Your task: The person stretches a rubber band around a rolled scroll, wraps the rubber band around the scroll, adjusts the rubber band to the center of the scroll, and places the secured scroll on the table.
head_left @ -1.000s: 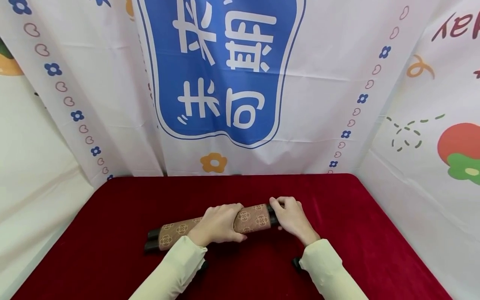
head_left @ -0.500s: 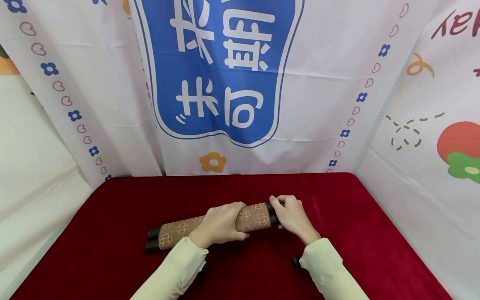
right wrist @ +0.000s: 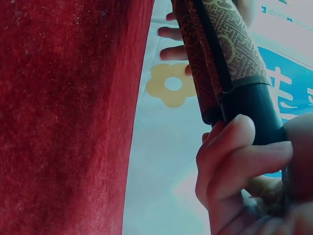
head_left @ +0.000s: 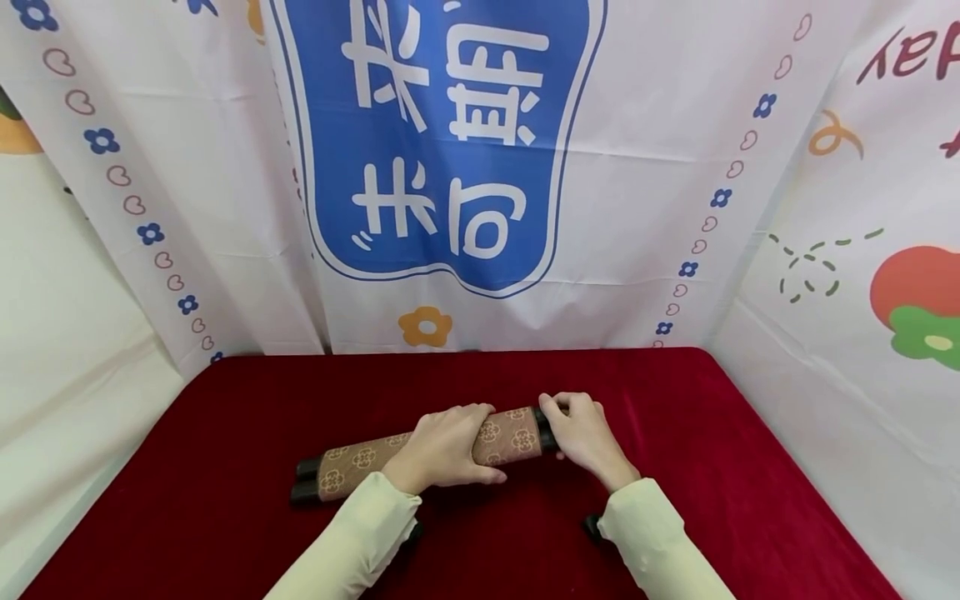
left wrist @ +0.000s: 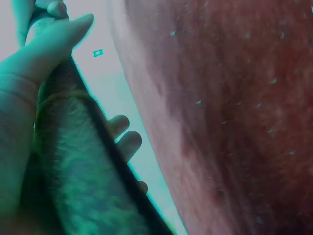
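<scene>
A rolled scroll (head_left: pixel 360 460) with brown cloth, gold flower patterns and black roller ends lies slanted in front of me in the head view, its right end farther back. My left hand (head_left: pixel 442 446) grips it around the middle. In the left wrist view the left thumb (left wrist: pixel 58 41) lies over the scroll (left wrist: pixel 98 171), and fingertips show past its far side. At the right end, my right hand (head_left: pixel 583 429) holds the black roller ends. The right wrist view shows the right fingers (right wrist: pixel 234 161) curled at a black end (right wrist: pixel 254 112), with two rolls side by side.
Dark red cloth covers the table (head_left: pixel 675 433). Behind it hangs a white curtain (head_left: pixel 630 192) with a blue printed panel (head_left: pixel 450 167). White fabric walls (head_left: pixel 847 400) stand along both sides. Small black pieces (head_left: pixel 592 525) show beneath both cuffs.
My left hand has shifted slightly to the right along the scroll. The right hand and the scroll stay nearly where they were.
</scene>
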Demonstrator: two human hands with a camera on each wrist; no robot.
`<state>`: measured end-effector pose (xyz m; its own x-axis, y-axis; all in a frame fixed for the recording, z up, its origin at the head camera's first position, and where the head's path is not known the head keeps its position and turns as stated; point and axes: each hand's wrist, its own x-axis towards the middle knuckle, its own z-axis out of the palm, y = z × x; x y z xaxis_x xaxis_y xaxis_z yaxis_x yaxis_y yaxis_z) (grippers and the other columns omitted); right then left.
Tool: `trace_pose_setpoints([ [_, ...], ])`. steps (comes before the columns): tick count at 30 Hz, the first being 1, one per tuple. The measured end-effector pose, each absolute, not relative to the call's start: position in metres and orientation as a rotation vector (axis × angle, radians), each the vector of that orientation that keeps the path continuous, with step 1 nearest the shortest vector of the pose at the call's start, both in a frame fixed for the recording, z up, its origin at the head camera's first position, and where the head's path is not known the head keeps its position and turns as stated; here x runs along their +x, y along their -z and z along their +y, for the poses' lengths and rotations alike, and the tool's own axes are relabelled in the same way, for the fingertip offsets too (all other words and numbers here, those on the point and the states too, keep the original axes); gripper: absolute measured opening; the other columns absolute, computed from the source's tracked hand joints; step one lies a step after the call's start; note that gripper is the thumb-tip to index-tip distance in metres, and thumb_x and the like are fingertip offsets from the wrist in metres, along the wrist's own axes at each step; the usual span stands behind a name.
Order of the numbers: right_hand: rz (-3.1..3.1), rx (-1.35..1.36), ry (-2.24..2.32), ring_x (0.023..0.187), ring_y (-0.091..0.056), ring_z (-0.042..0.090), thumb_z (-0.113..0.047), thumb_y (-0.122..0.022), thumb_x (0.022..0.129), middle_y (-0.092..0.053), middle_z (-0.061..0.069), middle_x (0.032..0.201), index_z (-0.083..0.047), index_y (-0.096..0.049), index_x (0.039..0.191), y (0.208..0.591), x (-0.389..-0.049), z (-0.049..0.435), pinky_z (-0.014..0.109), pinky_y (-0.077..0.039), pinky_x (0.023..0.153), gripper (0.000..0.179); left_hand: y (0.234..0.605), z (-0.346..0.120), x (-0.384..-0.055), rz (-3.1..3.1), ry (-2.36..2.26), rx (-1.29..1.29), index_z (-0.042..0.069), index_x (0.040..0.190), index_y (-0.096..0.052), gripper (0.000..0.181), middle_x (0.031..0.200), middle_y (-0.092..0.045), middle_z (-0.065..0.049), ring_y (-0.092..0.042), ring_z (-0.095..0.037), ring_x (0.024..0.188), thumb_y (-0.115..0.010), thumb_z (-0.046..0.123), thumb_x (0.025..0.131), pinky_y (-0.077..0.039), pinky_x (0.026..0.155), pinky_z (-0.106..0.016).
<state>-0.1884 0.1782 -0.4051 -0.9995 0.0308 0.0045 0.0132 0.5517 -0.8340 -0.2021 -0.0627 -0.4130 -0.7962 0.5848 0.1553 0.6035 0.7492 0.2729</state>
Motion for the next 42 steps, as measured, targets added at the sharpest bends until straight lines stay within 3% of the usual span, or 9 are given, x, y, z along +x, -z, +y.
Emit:
trace_pose_setpoints([
  [4, -2.751, -0.031, -1.483, 0.049, -0.063, 0.023, -0.037, -0.054, 0.11, -0.068, 0.012, 0.082, -0.011, -0.078, 0.102, 0.404, -0.189, 0.179, 0.035, -0.055, 0.053, 0.036, 0.417, -0.069, -0.203, -2.902, 0.496, -0.946, 0.021, 0.124, -0.064, 0.066, 0.105, -0.071, 0.006, -0.066, -0.012, 0.09, -0.09, 0.055, 0.074, -0.054, 0.069, -0.039],
  [8, -2.748, -0.023, -1.471, 0.048, -0.063, 0.024, -0.036, -0.055, 0.11, -0.068, 0.013, 0.081, -0.011, -0.078, 0.101, 0.403, -0.19, 0.18, 0.035, -0.055, 0.052, 0.036, 0.42, -0.085, -0.201, -2.94, 0.525, -0.88, 0.023, 0.121, -0.065, 0.062, 0.106, -0.071, 0.007, -0.066, -0.012, 0.092, -0.093, 0.049, 0.072, -0.054, 0.071, -0.042],
  [18, -2.752, -0.041, -1.467, 0.048, -0.062, 0.022, -0.036, -0.054, 0.11, -0.067, 0.011, 0.079, -0.01, -0.077, 0.1, 0.406, -0.189, 0.178, 0.034, -0.055, 0.052, 0.036, 0.416, -0.078, -0.198, -2.898, 0.514, -0.909, 0.01, 0.144, -0.059, 0.089, 0.135, -0.07, -0.008, -0.069, -0.026, 0.117, -0.09, 0.056, 0.075, -0.059, 0.091, -0.05],
  [23, -2.756, -0.035, -1.485, 0.049, -0.062, 0.022, -0.037, -0.054, 0.11, -0.067, 0.012, 0.08, -0.01, -0.077, 0.101, 0.406, -0.189, 0.179, 0.035, -0.056, 0.053, 0.036, 0.42, -0.071, -0.201, -2.891, 0.507, -0.912, 0.017, 0.131, -0.063, 0.076, 0.116, -0.074, 0.001, -0.068, -0.016, 0.098, -0.09, 0.059, 0.074, -0.056, 0.079, -0.042],
  [26, -2.755, -0.028, -1.49, 0.049, -0.063, 0.022, -0.037, -0.055, 0.11, -0.068, 0.012, 0.08, -0.011, -0.078, 0.1, 0.404, -0.19, 0.18, 0.035, -0.056, 0.053, 0.036, 0.423, -0.082, -0.201, -2.9, 0.517, -0.898, 0.021, 0.126, -0.065, 0.067, 0.111, -0.074, 0.005, -0.068, -0.014, 0.094, -0.091, 0.055, 0.074, -0.055, 0.079, -0.042],
  [31, -2.761, -0.032, -1.461, 0.048, -0.063, 0.021, -0.038, -0.055, 0.109, -0.068, 0.012, 0.08, -0.01, -0.078, 0.102, 0.401, -0.191, 0.18, 0.034, -0.055, 0.052, 0.037, 0.424, -0.102, -0.2, -2.918, 0.476, -0.855, 0.017, 0.128, -0.066, 0.072, 0.114, -0.074, 0.001, -0.071, -0.02, 0.099, -0.095, 0.05, 0.071, -0.057, 0.083, -0.046],
  [37, -2.768, -0.056, -1.453, 0.049, -0.063, 0.023, -0.038, -0.054, 0.11, -0.068, 0.012, 0.082, -0.01, -0.077, 0.105, 0.403, -0.19, 0.181, 0.034, -0.056, 0.053, 0.037, 0.419, -0.09, -0.197, -2.912, 0.499, -0.905, 0.009, 0.145, -0.058, 0.095, 0.138, -0.069, -0.009, -0.068, -0.031, 0.121, -0.092, 0.059, 0.072, -0.055, 0.097, -0.055],
  [42, -2.763, -0.041, -1.468, 0.05, -0.062, 0.023, -0.037, -0.055, 0.11, -0.067, 0.013, 0.083, -0.01, -0.078, 0.103, 0.403, -0.189, 0.181, 0.034, -0.056, 0.052, 0.036, 0.423, -0.089, -0.2, -2.89, 0.487, -0.923, 0.016, 0.133, -0.063, 0.077, 0.119, -0.074, 0.0, -0.071, -0.02, 0.103, -0.091, 0.058, 0.074, -0.057, 0.085, -0.046],
])
